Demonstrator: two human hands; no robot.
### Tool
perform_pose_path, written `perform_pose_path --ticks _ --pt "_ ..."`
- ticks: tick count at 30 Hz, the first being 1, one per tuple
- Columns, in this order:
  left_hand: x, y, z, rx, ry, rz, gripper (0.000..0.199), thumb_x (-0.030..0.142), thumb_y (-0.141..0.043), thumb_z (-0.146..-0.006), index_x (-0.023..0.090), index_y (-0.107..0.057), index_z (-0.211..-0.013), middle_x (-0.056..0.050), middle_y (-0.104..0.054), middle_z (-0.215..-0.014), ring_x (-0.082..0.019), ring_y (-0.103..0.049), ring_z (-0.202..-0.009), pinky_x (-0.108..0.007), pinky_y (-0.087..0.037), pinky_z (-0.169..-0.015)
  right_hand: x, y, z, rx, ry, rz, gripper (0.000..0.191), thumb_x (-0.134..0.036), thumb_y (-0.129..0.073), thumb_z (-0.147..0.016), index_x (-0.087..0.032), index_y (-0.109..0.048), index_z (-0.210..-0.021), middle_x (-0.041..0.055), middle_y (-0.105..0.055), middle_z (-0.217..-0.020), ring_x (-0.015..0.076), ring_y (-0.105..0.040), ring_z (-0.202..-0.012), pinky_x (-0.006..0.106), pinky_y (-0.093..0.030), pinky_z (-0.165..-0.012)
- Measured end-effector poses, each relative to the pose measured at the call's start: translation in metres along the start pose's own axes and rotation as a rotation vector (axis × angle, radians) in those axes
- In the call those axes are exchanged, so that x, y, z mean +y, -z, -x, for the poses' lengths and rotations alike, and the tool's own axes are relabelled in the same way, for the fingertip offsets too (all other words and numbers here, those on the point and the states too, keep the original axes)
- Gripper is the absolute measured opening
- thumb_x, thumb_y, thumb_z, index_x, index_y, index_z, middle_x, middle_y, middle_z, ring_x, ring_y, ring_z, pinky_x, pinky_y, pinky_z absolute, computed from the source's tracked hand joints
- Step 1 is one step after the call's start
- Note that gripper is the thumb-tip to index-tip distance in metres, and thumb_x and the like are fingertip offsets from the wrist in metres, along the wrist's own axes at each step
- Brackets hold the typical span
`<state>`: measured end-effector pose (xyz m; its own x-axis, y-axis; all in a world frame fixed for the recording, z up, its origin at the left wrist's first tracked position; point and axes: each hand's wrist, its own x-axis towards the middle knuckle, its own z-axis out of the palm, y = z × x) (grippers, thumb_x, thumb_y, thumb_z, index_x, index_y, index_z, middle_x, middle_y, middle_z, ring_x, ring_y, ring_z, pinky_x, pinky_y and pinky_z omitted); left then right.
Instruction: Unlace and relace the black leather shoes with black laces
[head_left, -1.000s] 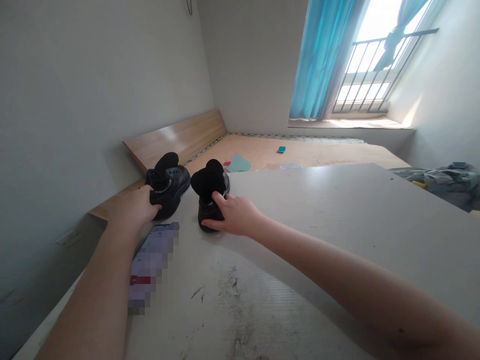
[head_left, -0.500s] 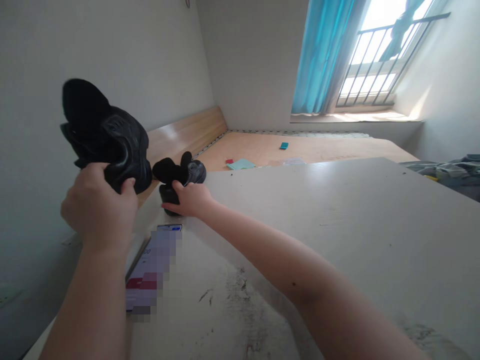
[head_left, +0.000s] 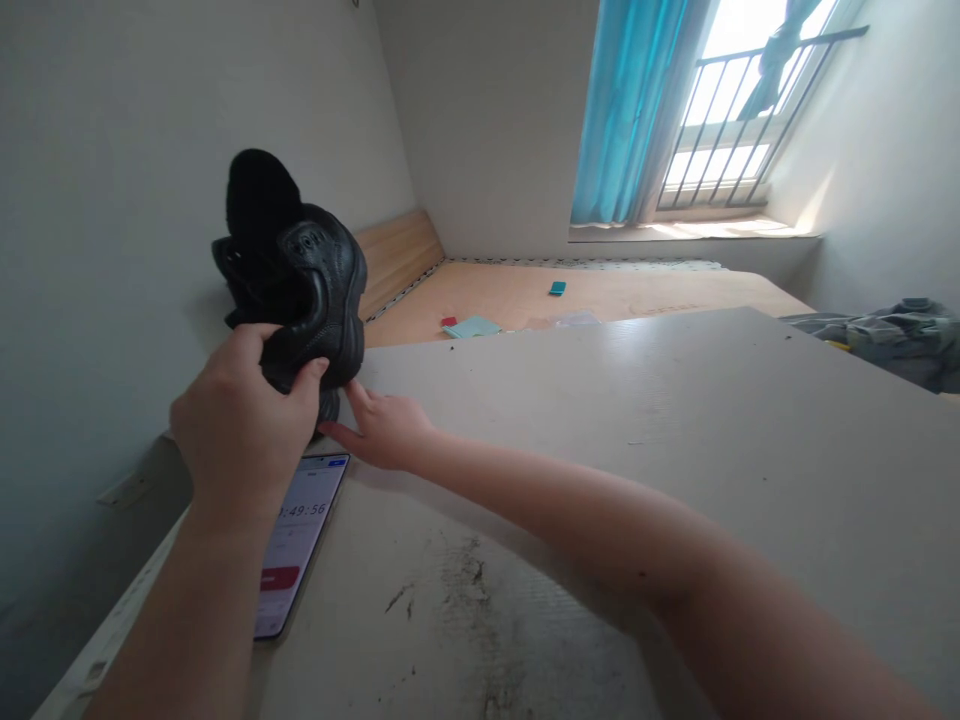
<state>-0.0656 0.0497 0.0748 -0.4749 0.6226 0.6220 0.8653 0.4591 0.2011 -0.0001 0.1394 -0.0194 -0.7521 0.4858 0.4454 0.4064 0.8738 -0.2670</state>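
Note:
A black shoe (head_left: 322,280) is held up by my left hand (head_left: 247,410), its dark tongue pointing upward. Behind and below it, a second black shoe (head_left: 328,408) stands on the table, mostly hidden by the raised one. My right hand (head_left: 386,425) is beside that lower shoe, thumb and index finger apart, fingertips at its right side; whether they touch it is hard to tell. A phone (head_left: 306,540) with a lit screen lies on the table just below the shoes, partly covered by my left forearm.
The white table (head_left: 600,420) has dark scuffs near its front. Beyond it, a wooden bed board (head_left: 645,290) carries a teal item (head_left: 557,288), a pale green sheet (head_left: 472,327) and a red piece (head_left: 448,322). Grey fabric (head_left: 892,335) is piled at the right. A wall runs along the left.
My left hand has moved right with its shoe, which now covers most of the standing shoe. My right hand has loosened from the standing shoe and shifted slightly down. The view has turned a little.

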Motion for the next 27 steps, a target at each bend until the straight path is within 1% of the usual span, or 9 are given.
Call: perform_pose_path --ticks 3,5,7,10,13,16,20,23,27 --pt "0.013 -0.002 0.008 -0.05 -0.052 0.029 0.046 0.047 -0.058 -0.09 0.018 -0.06 -0.125 -0.014 -0.072 -0.119 -0.038 -0.068 -0.108 -0.044 -0.052 -0.089 0.03 0.026 0.053 0.004 -0.029 -0.117 0.044 -0.042 -0.047 -0.097 -0.016 -0.045 -0.132 0.0094 -0.07 -0.123 0.021 -0.069 -0.109 0.033 -0.057 -0.087" --pt "0.024 -0.002 0.014 -0.168 -0.082 0.051 0.039 0.044 -0.06 -0.089 0.02 -0.061 -0.12 -0.01 -0.074 -0.111 -0.035 -0.07 -0.102 -0.041 -0.052 -0.084 0.05 0.05 0.09 0.032 -0.072 -0.176 0.038 -0.034 -0.053 -0.095 -0.02 -0.047 -0.129 0.0088 -0.065 -0.128 0.0212 -0.064 -0.115 0.035 -0.055 -0.093" --pt "0.037 -0.003 0.022 -0.295 -0.142 0.05 0.036 0.043 -0.06 -0.09 0.02 -0.061 -0.117 -0.009 -0.076 -0.102 -0.034 -0.072 -0.092 -0.039 -0.051 -0.077 0.068 0.074 0.122 0.095 -0.172 -0.217 0.036 -0.032 -0.05 -0.096 -0.021 -0.044 -0.13 0.0108 -0.062 -0.128 0.021 -0.065 -0.109 0.037 -0.056 -0.089" --pt "0.054 -0.005 0.04 -0.399 -0.349 0.04 0.039 0.047 -0.062 -0.089 0.02 -0.061 -0.117 -0.008 -0.077 -0.091 -0.034 -0.073 -0.081 -0.036 -0.048 -0.066 0.085 0.101 0.153 0.169 -0.282 -0.27 0.039 -0.035 -0.046 -0.098 -0.024 -0.038 -0.135 0.0129 -0.053 -0.134 0.0187 -0.066 -0.097 0.035 -0.059 -0.077" --pt "0.066 -0.006 0.062 -0.397 -0.617 0.064 0.031 0.045 -0.065 -0.089 0.019 -0.063 -0.106 -0.008 -0.077 -0.09 -0.032 -0.074 -0.076 -0.033 -0.043 -0.056 0.089 0.116 0.164 0.171 -0.294 -0.319 0.044 -0.038 -0.049 -0.097 -0.028 -0.034 -0.138 0.0121 -0.045 -0.141 0.0143 -0.066 -0.087 0.029 -0.058 -0.065" --pt "0.074 -0.005 0.08 -0.302 -0.819 0.1 0.022 0.036 -0.072 -0.085 0.018 -0.063 -0.092 -0.005 -0.074 -0.078 -0.028 -0.071 -0.063 -0.032 -0.038 -0.048 0.085 0.124 0.166 0.156 -0.266 -0.343 0.048 -0.038 -0.05 -0.097 -0.03 -0.032 -0.141 0.0104 -0.04 -0.146 0.0113 -0.064 -0.081 0.027 -0.057 -0.063" --pt "0.078 -0.003 0.091 -0.132 -0.985 0.216 0.027 0.038 -0.078 -0.077 0.018 -0.061 -0.077 -0.001 -0.066 -0.062 -0.024 -0.064 -0.051 -0.033 -0.035 -0.043 0.079 0.132 0.167 0.125 -0.195 -0.284 0.039 -0.036 -0.046 -0.099 -0.03 -0.041 -0.138 0.0092 -0.04 -0.149 0.0116 -0.062 -0.079 0.031 -0.053 -0.068" --pt "0.078 -0.004 0.092 -0.04 -1.136 0.385 0.029 0.04 -0.065 -0.088 0.019 -0.059 -0.068 0.0 -0.063 -0.06 -0.019 -0.058 -0.048 -0.033 -0.034 -0.044 0.078 0.134 0.168 0.103 -0.123 -0.221 0.027 -0.034 -0.042 -0.101 -0.025 -0.052 -0.125 0.009 -0.051 -0.138 0.0137 -0.062 -0.084 0.032 -0.05 -0.071" --pt "0.076 -0.002 0.095 -0.081 -1.172 0.615 0.029 0.028 -0.054 -0.092 0.019 -0.057 -0.065 0.0 -0.063 -0.06 -0.015 -0.051 -0.049 -0.032 -0.031 -0.046 0.076 0.134 0.17 0.101 -0.077 -0.225 0.017 -0.033 -0.046 -0.099 -0.021 -0.057 -0.103 0.0073 -0.057 -0.118 0.0105 -0.056 -0.073 0.026 -0.044 -0.062"
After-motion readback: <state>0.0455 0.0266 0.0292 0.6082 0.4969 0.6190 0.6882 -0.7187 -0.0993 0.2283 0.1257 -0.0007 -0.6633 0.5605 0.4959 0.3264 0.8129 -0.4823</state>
